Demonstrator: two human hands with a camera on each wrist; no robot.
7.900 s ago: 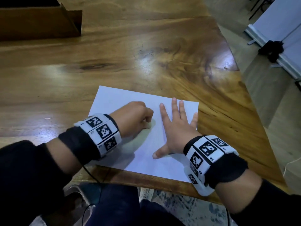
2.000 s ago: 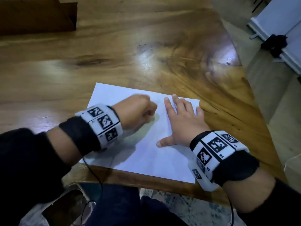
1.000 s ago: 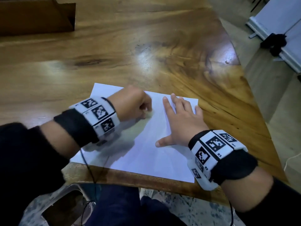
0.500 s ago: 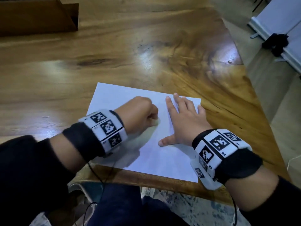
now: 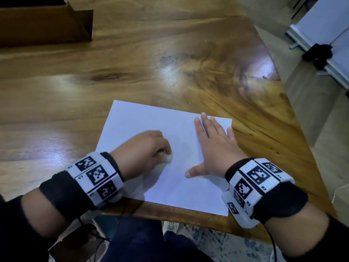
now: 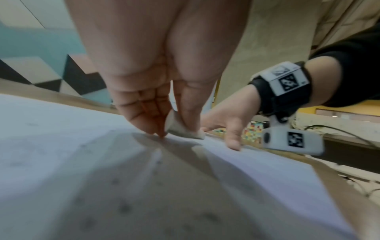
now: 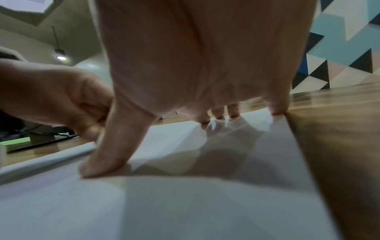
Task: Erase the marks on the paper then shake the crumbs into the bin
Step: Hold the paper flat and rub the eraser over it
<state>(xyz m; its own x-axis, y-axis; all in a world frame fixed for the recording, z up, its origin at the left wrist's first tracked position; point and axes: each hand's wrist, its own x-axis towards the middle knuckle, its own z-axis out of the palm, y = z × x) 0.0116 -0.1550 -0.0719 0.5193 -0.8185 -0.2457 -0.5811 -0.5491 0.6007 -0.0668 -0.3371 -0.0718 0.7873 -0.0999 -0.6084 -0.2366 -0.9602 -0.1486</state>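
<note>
Closest in, both wrists wear chunky white plastic bands printed with black-and-white square codes over black fabric cuffs, dark sleeves behind them. The sheet of paper [image 5: 166, 154] lies flat on the near edge of the table [image 5: 132, 72], plain white rectangle, slightly skewed, its near right corner close to the table's rim.

The left hand [image 5: 143, 150] sits on the left-middle of the sheet, fingers [image 6: 144, 113] curled down tight and pinching a small white eraser [image 6: 180, 128]. It's a rounded, worn-looking chunk, pressed edge-on against the paper, with the fingertips touching the sheet just beside it. From the left wrist view there are little grey specks scattered over the paper near the camera, too blurry to say exactly what they are.

The right hand [image 5: 215, 148] is just to the right of it, flat and spread, palm down, straight fingers and thumb all pressing the sheet near its right edge, little finger right at the edge.

Farther out it's just glossy varnished wood with swirly dark grain and light glare. At the far left corner sits a brown cardboard box [image 5: 43, 21], open-topped, well apart from the paper.
</note>
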